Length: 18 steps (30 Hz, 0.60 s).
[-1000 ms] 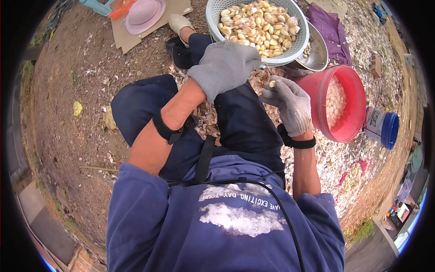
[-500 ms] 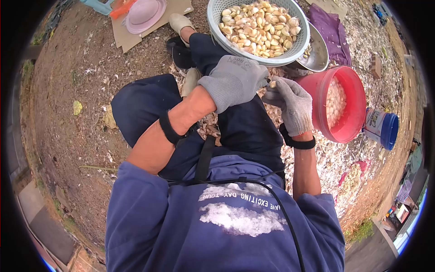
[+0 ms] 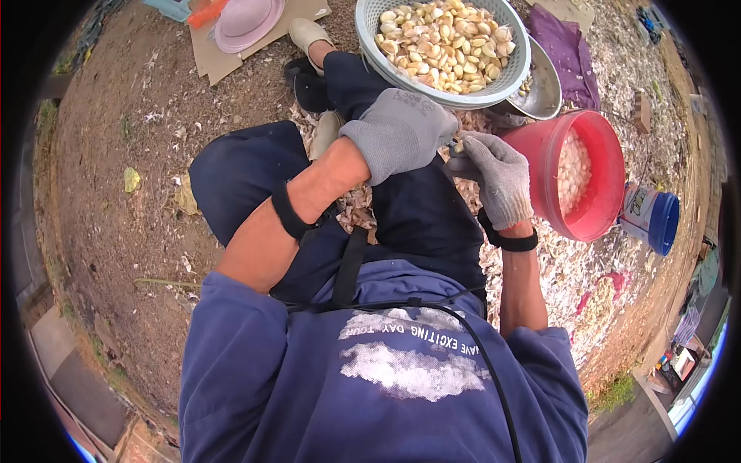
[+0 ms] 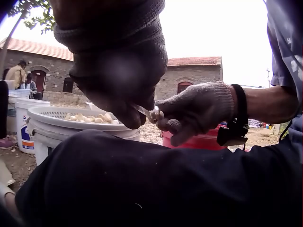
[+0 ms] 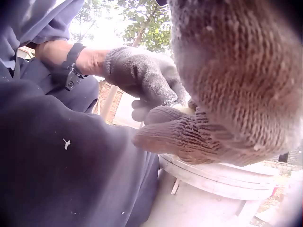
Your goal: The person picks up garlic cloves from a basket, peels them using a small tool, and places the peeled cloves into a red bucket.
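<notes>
The gloved left hand [image 3: 401, 133] grips a small knife, whose blade [image 4: 140, 110] shows below its fingers in the left wrist view. Facing it, the gloved right hand [image 3: 495, 176] pinches a pale garlic clove [image 4: 156, 115] between thumb and fingers. Blade and clove meet between the two hands; the exact contact is too small to tell. In the right wrist view, the right hand's fingers [image 5: 175, 135] partly cover the clove [image 5: 185, 109]. Beyond the hands, a grey-blue basket [image 3: 369, 48] holds many garlic cloves [image 3: 444, 46].
A red bucket [image 3: 538, 154] with pale cloves stands right of the right hand. Behind it are a metal bowl [image 3: 548, 85], a purple cloth [image 3: 567, 58] and a blue-and-white bucket [image 3: 662, 224]. Peelings litter the ground. A pink hat [image 3: 245, 27] lies on cardboard at upper left.
From one second ago, the left hand has moved right and slightly down, meeting the right hand at the clove. The right hand has barely shifted.
</notes>
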{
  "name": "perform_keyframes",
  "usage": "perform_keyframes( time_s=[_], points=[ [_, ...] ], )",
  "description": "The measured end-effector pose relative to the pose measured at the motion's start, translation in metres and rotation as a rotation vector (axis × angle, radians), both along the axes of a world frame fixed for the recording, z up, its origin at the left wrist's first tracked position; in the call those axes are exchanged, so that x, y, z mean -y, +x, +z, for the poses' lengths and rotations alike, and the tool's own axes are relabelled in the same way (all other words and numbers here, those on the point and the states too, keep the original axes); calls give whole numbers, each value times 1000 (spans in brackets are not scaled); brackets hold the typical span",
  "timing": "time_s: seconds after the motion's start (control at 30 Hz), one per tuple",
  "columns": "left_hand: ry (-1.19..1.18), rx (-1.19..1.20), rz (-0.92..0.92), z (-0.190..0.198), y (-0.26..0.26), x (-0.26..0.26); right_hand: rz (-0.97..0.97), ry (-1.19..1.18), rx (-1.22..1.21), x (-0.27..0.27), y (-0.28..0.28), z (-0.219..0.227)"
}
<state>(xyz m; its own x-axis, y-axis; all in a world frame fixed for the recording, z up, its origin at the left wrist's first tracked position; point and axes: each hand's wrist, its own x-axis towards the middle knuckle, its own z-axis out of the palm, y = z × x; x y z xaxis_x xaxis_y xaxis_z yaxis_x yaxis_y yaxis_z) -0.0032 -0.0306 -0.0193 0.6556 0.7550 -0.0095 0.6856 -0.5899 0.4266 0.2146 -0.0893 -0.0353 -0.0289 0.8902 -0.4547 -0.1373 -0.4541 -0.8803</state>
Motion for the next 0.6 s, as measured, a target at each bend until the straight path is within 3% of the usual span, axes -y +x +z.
perform_keyframes(
  time_s=[0.37,0.47,0.6],
  points=[
    [-43,-31,164,6,5,-1,14,1,-112,0,0,6],
    [-20,69,173,2,4,-1,10,-3,-214,0,3,5],
    [-6,122,231,5,2,-4,22,-42,-159,0,5,2]
  ],
)
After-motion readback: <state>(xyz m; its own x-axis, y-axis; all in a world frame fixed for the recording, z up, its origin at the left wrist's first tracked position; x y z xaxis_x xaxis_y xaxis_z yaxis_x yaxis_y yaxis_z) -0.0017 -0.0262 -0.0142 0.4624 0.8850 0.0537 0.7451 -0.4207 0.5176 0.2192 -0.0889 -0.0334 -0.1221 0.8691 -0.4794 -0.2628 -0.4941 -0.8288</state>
